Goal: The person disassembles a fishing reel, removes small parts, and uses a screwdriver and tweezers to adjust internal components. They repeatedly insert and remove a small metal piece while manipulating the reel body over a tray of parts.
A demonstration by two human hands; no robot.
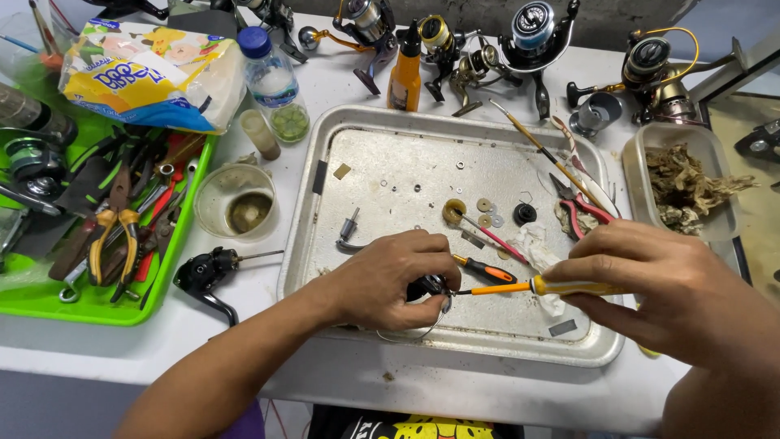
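Near the lower middle of the frame, my left hand (390,278) was closed around a small black reel part (429,286) over the metal tray (325,195). My right hand (650,280), at lower right, gripped a yellow-handled screwdriver (536,285). Its shaft lay nearly level, pointing left, tip touching the part, which sat directly left of my right hand.

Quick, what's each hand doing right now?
Left hand: closed around a small black reel part over the metal tray.
Right hand: closed on a yellow-handled screwdriver, tip at that part.
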